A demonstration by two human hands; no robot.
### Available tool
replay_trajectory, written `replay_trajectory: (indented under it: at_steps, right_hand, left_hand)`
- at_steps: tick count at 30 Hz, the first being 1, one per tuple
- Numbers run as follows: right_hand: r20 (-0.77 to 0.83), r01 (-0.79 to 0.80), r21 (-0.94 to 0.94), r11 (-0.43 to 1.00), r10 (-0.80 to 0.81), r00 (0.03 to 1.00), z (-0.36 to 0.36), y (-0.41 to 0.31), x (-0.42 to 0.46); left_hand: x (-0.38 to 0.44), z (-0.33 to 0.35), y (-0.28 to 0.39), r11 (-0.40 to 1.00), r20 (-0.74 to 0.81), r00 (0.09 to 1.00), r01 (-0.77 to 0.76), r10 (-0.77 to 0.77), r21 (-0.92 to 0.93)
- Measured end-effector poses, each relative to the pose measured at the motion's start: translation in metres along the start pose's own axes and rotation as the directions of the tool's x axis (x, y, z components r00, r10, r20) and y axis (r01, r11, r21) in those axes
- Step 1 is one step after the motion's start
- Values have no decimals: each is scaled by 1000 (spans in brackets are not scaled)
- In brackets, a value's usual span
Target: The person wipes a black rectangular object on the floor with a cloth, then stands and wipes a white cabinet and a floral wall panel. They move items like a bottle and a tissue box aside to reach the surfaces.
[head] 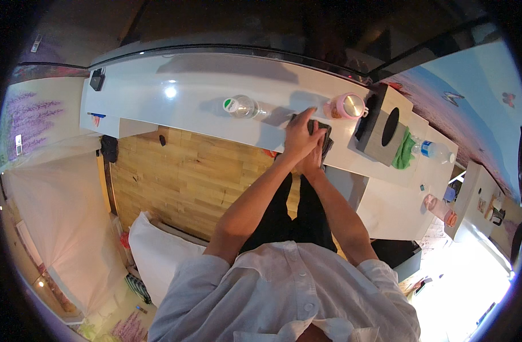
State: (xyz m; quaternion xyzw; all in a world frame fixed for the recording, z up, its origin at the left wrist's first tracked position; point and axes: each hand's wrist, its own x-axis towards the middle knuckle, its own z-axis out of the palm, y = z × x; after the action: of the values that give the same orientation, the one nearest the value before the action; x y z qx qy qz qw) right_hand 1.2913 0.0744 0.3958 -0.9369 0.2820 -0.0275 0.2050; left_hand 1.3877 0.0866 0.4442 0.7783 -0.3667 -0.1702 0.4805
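Observation:
Close together at the front edge of the white counter (192,104), my two hands meet over a dark folded cloth (327,129). My left hand (301,136) grips it from above, thumb and fingers spread around its upper part. Lower and partly covered by the left, my right hand (313,158) lies against the same cloth; its grip is hidden. Just beyond stands a pink-lidded clear cup (345,105). Left of my hands is a clear plastic bottle (244,107) with a green and white cap.
To the right are a grey tissue box (383,128), a green cloth (403,149), a water bottle (436,151) and a pink bottle (440,210) lying on its side. A dark glossy panel (244,25) borders the counter's back. A white-covered chair (167,252) stands on the wooden floor (171,171).

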Motion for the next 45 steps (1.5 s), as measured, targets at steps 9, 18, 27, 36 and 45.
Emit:
replay_trajectory:
  at_steps: [9,18,27,36,45]
  right_hand:
    - [-157,76,-61,995,-85,984,33,-35,143]
    - [99,452,-70,889,-444,890,32,-45,170]
    - [-184,-164,-192,968,129,974,40,-29,149]
    - [-63,-66,-201,977,55,997,95,-160,277]
    - [-26,432,-147,890,-440,898,134,-236,316]
  left_hand:
    - [-38,-111,-50,893,-568,733,450,-375,-8]
    - [21,-131,-66,961,-499,824,264,-270,-84]
    - [-67,-163,-79,883,-553,690,395,-468,-254]
    - [-143,-200,-69,877,-679,558,351,-477,-328]
    - [-172,-199,-66,874,-722,517,406,-459,-265]
